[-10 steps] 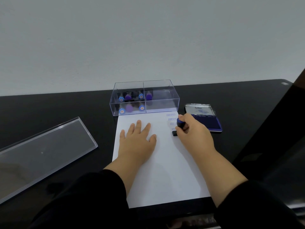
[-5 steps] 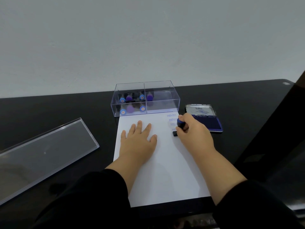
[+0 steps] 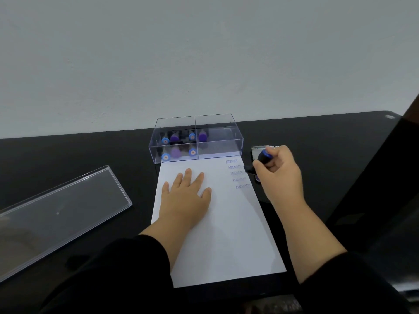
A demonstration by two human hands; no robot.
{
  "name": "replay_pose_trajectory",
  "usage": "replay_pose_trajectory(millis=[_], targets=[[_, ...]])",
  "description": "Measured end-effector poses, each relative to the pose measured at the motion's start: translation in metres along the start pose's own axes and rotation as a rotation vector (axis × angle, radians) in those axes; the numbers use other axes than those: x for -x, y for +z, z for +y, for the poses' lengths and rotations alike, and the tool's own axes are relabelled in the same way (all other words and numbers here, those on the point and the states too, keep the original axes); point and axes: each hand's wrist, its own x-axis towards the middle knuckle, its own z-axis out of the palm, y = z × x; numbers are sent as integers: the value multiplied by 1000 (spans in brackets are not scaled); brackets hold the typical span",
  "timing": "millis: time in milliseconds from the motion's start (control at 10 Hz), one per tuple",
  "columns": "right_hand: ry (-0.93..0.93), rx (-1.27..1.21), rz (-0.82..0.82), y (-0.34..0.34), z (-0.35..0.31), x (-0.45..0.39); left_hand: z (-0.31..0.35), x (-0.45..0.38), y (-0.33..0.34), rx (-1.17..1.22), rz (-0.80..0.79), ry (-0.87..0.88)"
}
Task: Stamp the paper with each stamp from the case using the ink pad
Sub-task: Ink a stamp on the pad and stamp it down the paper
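At far left the clear lid (image 3: 61,211) lies on the counter (image 3: 90,159), well apart from my work. My left hand (image 3: 186,196) rests flat, fingers spread, on the paper (image 3: 226,234) to pin it. Behind the sheet's far edge stands the case (image 3: 197,139) with its remaining stamps. Five AMENDED prints (image 3: 238,174) run down the paper's right margin. My right hand (image 3: 278,175) grips the blue stamp (image 3: 263,158) just off that edge, above the ink pad (image 3: 257,151), probably for re-inking; bare paper remains below.
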Motion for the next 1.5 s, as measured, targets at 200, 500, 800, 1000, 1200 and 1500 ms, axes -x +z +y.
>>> replay_pose_trajectory(millis=[200, 500, 800, 1000, 1200, 1500], targets=[[89, -160, 40, -14, -3, -7, 2, 0, -1, -10, -8, -8], [165, -292, 58, -12, -11, -4, 2, -1, -2, -21, -14, -18], [287, -378, 130, -20, -10, -9, 3, -1, -2, -31, -22, -28], [317, -393, 119, -21, -11, -8, 3, -1, -3, -33, -29, -28], [329, -392, 100, -20, -13, -7, 3, -1, -3, -31, -22, -26], [303, -360, 82, -18, -16, -6, 3, -1, -3, -33, -24, -26]])
